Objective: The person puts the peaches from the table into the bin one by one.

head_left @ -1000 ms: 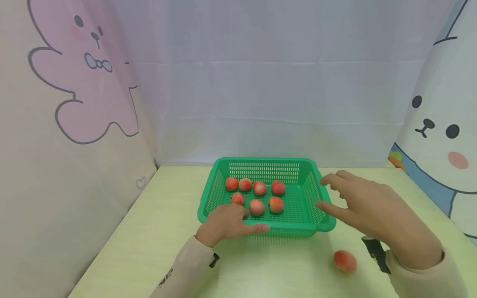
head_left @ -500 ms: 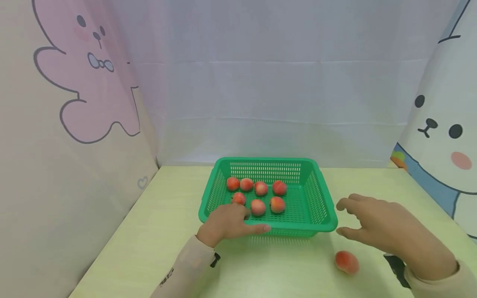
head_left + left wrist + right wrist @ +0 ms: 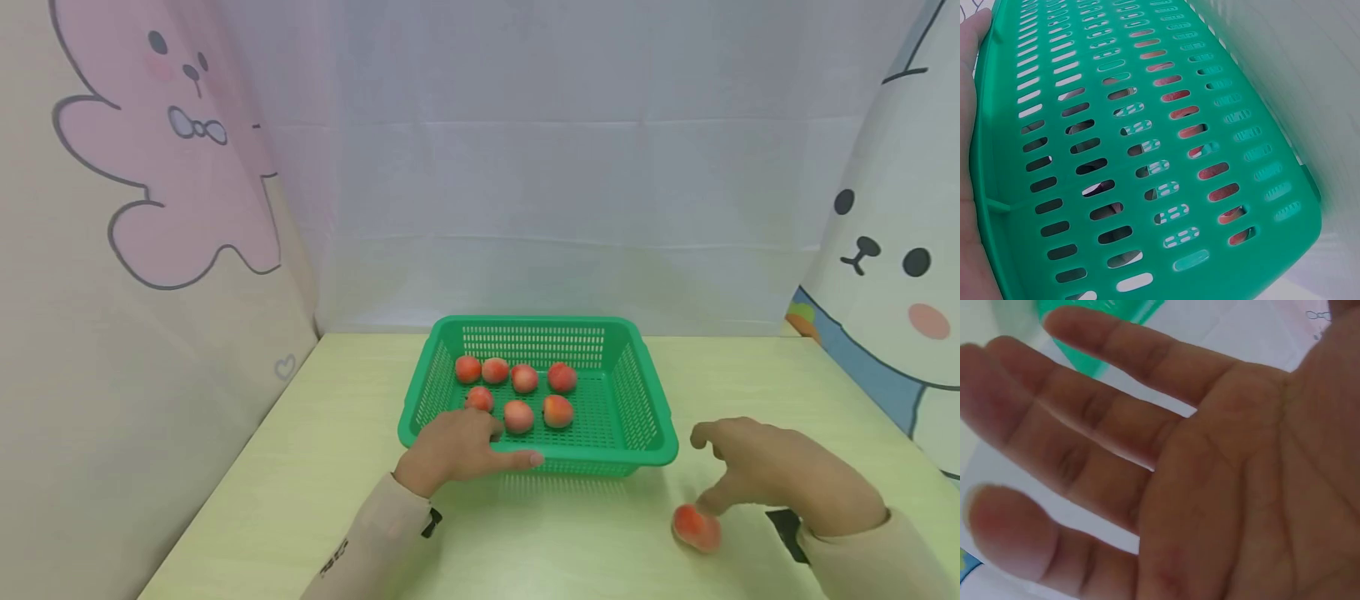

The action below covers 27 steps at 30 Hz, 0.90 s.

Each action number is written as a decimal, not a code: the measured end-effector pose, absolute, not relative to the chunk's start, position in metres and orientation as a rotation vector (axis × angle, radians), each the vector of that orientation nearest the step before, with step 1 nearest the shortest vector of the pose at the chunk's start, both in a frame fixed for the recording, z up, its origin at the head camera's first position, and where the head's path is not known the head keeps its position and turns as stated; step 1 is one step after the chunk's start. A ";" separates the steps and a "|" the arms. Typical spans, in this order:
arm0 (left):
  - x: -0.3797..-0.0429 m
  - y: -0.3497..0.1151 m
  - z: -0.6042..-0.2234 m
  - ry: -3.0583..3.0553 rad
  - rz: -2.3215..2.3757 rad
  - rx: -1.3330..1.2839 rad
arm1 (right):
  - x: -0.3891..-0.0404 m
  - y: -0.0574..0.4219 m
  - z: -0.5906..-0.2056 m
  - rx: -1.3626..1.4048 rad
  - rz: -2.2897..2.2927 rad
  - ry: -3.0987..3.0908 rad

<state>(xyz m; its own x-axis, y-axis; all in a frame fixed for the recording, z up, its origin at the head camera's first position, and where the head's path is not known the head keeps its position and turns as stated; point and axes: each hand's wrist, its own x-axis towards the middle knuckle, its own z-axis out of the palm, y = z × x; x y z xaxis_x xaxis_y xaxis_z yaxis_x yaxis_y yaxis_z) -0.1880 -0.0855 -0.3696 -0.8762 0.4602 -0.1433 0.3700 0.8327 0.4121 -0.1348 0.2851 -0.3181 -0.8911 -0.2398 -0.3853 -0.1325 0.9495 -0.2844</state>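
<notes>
A green plastic basket [image 3: 600, 457] stands mid-table in the head view, with several red-orange peaches [image 3: 557, 412] on its slotted floor. My left hand [image 3: 453, 446] grips its front rim near the left corner, fingers over the edge and thumb along the outside. The left wrist view shows that hand [image 3: 969, 187] at the rim and the basket's slotted wall [image 3: 1141, 144] beside it. One loose peach [image 3: 696, 533] lies on the table, front right of the basket. Over it hovers my right hand [image 3: 780, 475], thumb overlapping the peach, fingers spread and the palm holding nothing.
The pale yellow table [image 3: 555, 558] extends around the basket. Behind it hangs a white curtain [image 3: 487, 208], and printed cloth walls with cartoon animals flank the left [image 3: 180, 167] and right [image 3: 885, 250].
My right hand has moved from the basket's right rim rightward and down, over the loose peach. My left hand and the basket have stayed in place.
</notes>
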 end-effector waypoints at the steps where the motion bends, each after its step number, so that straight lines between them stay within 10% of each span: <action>1: -0.188 -0.086 -0.370 2.777 0.555 0.638 | -0.137 0.285 -0.322 -0.272 -0.362 2.667; 27: -0.186 -0.085 -0.368 2.778 0.565 0.644 | -0.150 0.273 -0.367 -0.152 -0.489 2.453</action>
